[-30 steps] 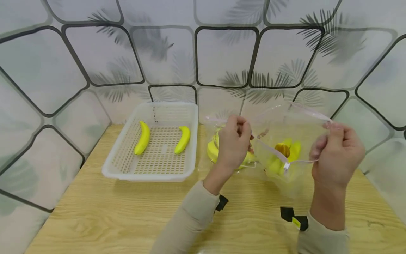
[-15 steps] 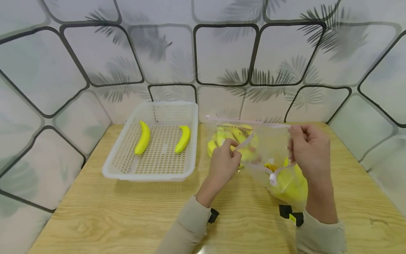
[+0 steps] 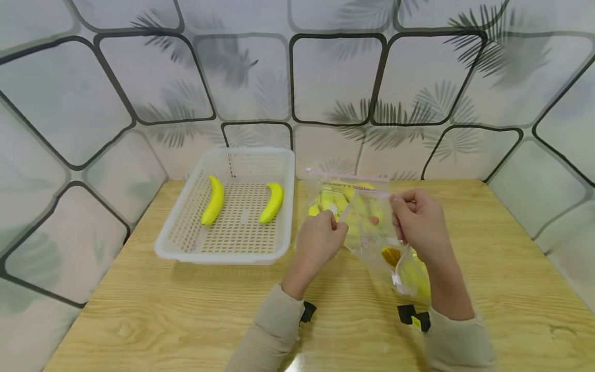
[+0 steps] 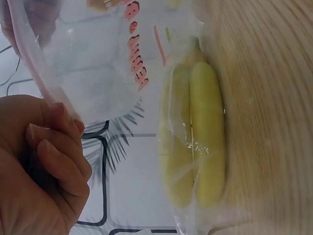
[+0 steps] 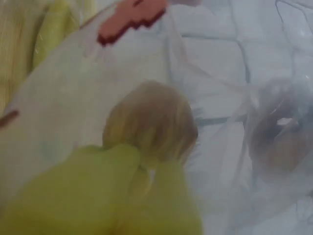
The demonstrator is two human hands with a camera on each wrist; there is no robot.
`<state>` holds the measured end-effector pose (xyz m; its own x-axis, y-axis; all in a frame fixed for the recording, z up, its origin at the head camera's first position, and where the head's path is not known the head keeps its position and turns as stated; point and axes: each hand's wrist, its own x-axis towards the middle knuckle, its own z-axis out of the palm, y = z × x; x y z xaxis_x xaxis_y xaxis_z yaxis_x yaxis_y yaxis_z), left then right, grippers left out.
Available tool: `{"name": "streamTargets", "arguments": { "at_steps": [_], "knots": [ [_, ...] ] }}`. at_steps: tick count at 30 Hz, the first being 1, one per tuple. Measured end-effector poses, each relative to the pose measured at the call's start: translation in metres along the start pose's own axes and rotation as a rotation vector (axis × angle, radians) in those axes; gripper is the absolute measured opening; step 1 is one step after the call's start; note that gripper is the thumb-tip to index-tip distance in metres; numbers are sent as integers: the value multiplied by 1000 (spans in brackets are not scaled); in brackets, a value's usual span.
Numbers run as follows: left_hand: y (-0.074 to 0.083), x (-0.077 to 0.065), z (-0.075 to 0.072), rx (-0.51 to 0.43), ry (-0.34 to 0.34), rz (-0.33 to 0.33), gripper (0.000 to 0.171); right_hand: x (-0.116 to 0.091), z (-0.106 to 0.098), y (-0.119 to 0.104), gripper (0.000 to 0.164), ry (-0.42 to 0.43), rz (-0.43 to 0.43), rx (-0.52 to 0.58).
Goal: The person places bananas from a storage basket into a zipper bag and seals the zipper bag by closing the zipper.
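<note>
My left hand [image 3: 321, 240] pinches the pink zip edge of a clear zip bag [image 3: 367, 217], and my right hand [image 3: 423, 225] grips the same edge farther right. A bunch of yellow bananas [image 3: 416, 276] lies low in this bag, its brown stem end [image 5: 151, 122] large in the right wrist view. A white slider [image 3: 396, 279] sits on the bag's near edge. Behind it rests a second clear zip bag [image 3: 348, 179] holding several bananas [image 3: 327, 199]. Through plastic, the left wrist view shows my left hand [image 4: 44, 161] and two bananas [image 4: 208, 132] near the wood surface.
To the left stands a white perforated basket [image 3: 223, 257] with one banana [image 3: 213, 200] at its left side and another banana [image 3: 271, 203] at its right. A wooden table [image 3: 176, 320] carries everything. Patterned cloth walls [image 3: 334, 77] enclose the back and sides.
My right hand has moved left and lower, toward my left hand. The bag's mouth, spread wide before, has narrowed. My left hand has come slightly lower and left, still pinching the edge.
</note>
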<state>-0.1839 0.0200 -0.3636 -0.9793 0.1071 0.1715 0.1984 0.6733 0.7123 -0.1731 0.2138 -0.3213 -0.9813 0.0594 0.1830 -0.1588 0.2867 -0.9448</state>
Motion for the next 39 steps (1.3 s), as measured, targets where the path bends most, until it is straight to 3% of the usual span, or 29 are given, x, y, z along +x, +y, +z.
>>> {"name": "streamTargets", "arguments": {
  "at_steps": [5,12,18,25,28,30,33,39],
  "knots": [
    [-1,-1,-4,-32,-33,2,28,-2,17,0,29,-127,19,14],
    [-1,-4,-12,-40,-123,24,23,-3,21,1,30,-151,25,80],
    [4,-9,-22,-25,-125,70,22,-1,23,3,37,-168,61,94],
    [6,-14,-62,74,-74,134,19,-3,27,2,36,-197,71,98],
    [7,-4,-85,174,-46,140,18,-4,26,-1,36,-194,80,95],
    [5,7,-99,248,-60,108,17,-4,25,-2,36,-193,85,93],
    [-5,28,-113,348,-165,36,16,-5,24,-4,35,-192,91,99],
    [-38,57,-118,498,-577,-103,40,-7,26,-5,37,-195,96,118]
  ]
}}
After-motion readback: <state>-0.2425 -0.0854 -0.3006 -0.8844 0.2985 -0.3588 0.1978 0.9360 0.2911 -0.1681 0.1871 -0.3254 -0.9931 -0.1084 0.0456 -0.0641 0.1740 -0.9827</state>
